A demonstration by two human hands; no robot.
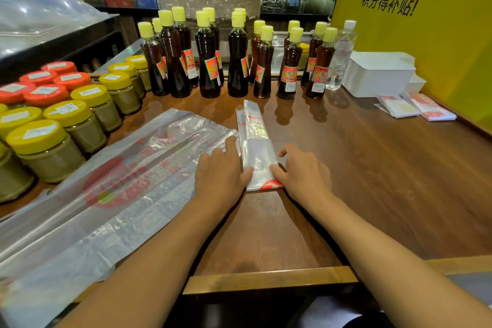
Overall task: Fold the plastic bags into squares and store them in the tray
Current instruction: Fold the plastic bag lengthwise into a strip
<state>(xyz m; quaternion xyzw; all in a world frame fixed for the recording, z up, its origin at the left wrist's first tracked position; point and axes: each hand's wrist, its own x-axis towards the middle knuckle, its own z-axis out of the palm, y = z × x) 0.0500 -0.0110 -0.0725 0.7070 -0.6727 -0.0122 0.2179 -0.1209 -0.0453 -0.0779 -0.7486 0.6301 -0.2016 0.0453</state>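
- A bag, folded into a long narrow strip, lies on the wooden counter, running away from the person toward the bottles.
- The near end of the strip is doubled over onto itself, with a red print at its near edge.
- The left hand lies flat just left of the strip, fingers straight, partly on the loose bags; its thumb presses the strip's left edge.
- The right hand sits on the right of the strip, fingers bent, its thumb and fingertips touching the folded layer's right edge; whether it pinches the plastic cannot be told.
- A pile of flat, unfolded bags spreads across the counter's left side, clear plastic with red print.
- The white tray stands at the far right, by the yellow wall.
- Two folded squares lie on the counter just in front of the tray, not in it.
- Jars with yellow and red lids stand in rows on the left.
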